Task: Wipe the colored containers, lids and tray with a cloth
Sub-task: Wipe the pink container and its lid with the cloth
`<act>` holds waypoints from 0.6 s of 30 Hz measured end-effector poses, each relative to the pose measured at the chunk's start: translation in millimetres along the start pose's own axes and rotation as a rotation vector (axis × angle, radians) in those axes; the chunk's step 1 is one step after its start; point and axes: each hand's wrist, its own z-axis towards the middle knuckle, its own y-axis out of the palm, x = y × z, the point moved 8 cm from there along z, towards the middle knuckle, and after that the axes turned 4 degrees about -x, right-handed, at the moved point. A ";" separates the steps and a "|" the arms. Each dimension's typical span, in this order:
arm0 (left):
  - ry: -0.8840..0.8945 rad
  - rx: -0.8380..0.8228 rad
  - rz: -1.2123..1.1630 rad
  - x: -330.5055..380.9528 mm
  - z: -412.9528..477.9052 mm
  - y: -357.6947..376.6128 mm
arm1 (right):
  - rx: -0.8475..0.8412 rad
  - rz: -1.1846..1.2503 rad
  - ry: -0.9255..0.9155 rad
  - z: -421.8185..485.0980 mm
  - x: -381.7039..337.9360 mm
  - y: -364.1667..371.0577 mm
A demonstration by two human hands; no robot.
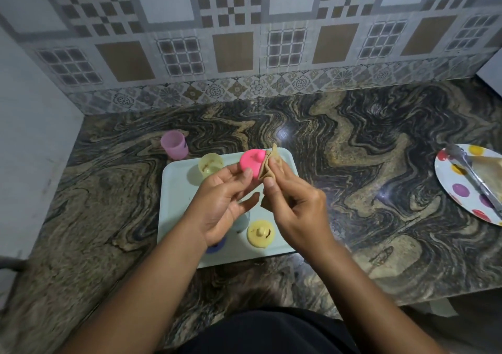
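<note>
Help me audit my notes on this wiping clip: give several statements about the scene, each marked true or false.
1. The left hand holds the pink lid. True.
2. The right hand pinches the cloth. True.
3. The lilac container stands on the tray. False: it stands on the counter, beside the tray.
4. The yellow lid lies on the counter. False: it lies on the tray.
5. Tongs rest on the spotted plate. True.

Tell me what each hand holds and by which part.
The left hand holds the pink lid by its lower edge, at the fingertips. The right hand pinches the brown cloth near its folded middle, against the lid's side.
</note>
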 end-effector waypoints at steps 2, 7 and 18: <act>0.037 0.023 0.042 5.8 -3.0 -5.5 | 0.040 -0.044 -0.032 3.0 -2.8 -1.3; 0.051 0.027 0.020 13.2 -9.0 -12.3 | 0.037 0.118 0.111 14.8 0.5 -0.7; 0.222 -0.011 0.140 27.1 -19.6 -5.7 | 0.023 0.154 0.095 12.0 -9.1 16.9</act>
